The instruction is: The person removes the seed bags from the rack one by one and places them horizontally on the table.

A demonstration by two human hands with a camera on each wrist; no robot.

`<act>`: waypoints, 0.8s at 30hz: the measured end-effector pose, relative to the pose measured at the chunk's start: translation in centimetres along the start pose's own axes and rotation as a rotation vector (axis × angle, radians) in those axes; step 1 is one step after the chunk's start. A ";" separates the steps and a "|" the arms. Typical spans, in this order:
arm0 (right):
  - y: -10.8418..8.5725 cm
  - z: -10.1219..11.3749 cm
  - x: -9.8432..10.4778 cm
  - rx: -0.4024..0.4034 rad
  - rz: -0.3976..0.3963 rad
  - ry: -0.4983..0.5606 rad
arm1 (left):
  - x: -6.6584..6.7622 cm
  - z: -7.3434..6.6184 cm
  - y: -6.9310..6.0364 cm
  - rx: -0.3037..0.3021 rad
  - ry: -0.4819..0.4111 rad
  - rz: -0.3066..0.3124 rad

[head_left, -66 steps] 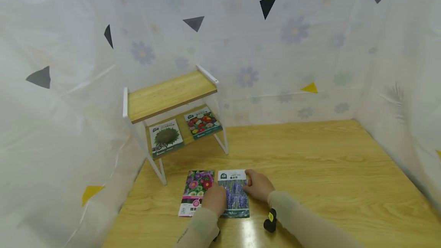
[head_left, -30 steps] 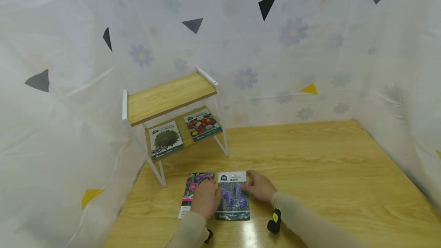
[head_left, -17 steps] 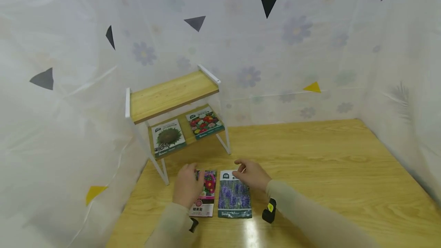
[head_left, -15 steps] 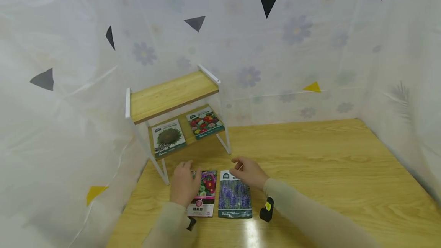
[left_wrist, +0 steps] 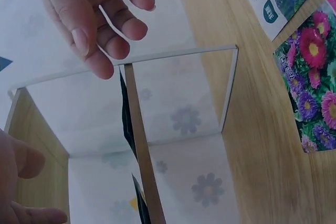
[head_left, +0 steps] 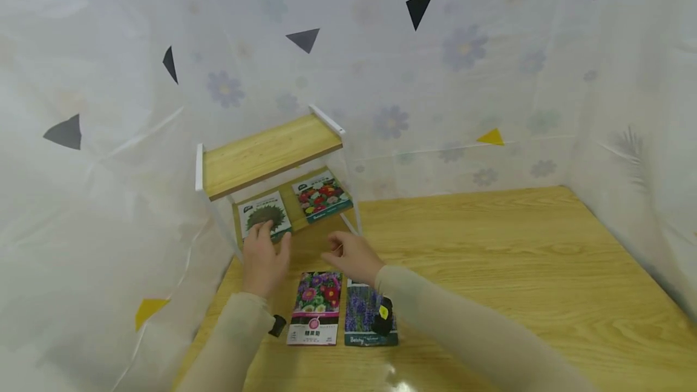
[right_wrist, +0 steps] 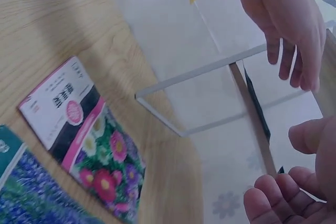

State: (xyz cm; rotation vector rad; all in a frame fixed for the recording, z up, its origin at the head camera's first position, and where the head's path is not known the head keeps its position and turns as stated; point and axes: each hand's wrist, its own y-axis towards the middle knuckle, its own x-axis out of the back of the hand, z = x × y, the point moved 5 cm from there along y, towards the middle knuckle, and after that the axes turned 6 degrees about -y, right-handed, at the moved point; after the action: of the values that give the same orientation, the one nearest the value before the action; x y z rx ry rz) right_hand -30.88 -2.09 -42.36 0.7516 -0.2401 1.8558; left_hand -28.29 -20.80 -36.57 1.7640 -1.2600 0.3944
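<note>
My left hand point(head_left: 265, 262) is raised in front of the lower shelf, fingers spread, overlapping the sunflower seed packet point(head_left: 267, 207) in the head view; touch cannot be told. My right hand point(head_left: 355, 257), fingers loosely bent and holding nothing, hovers before the rack's right side. In the right wrist view, both the right hand point(right_wrist: 294, 198) and the left hand point(right_wrist: 294, 24) appear off the shelf. A pink-banded seed packet with daisy-like flowers point(head_left: 314, 307) lies on the table. Beside it is a lavender seed packet point(head_left: 362, 313), partly hidden by the right wrist.
The two-tier rack point(head_left: 272, 153) has wooden shelves and a white metal frame. A red-flower seed packet point(head_left: 322, 196) lies on its lower shelf, right of the sunflower one. Patterned white sheeting point(head_left: 463, 107) encloses the wooden table point(head_left: 490, 259) at the back and sides.
Both hands have left the two table packets and moved up and left toward the rack. The daisy-like packet is uncovered, while the right wrist covers part of the lavender one.
</note>
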 end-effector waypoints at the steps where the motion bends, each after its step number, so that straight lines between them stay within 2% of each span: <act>1: 0.4 0.4 -0.1 0.003 0.001 -0.004 | 0.0 0.1 0.4 0.017 0.002 0.025; 6: 2.3 2.2 -0.9 0.003 -0.009 -0.072 | -0.6 1.3 2.6 0.117 0.026 0.157; 10: 3.8 3.1 -1.8 0.003 -0.011 -0.088 | -1.2 2.3 4.1 0.167 0.062 0.193; 13: 4.7 3.4 -2.5 -0.002 -0.016 -0.074 | -1.4 2.7 5.0 0.165 0.088 0.190; 17: 5.3 3.7 -2.9 -0.011 -0.031 -0.052 | -1.6 3.1 6.0 0.152 0.134 0.231; 22: 6.1 4.3 -3.0 -0.008 -0.050 -0.122 | -1.5 3.9 7.3 0.108 0.226 0.268; 24: 6.5 4.5 -3.1 -0.007 -0.067 -0.160 | -1.3 4.3 7.7 0.118 0.257 0.280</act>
State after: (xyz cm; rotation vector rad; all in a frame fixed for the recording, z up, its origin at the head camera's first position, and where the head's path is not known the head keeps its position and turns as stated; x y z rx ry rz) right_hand -34.25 -9.34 -39.53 0.8939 -0.3193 1.7332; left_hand -36.55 -24.01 -36.11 1.5746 -1.3199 0.8439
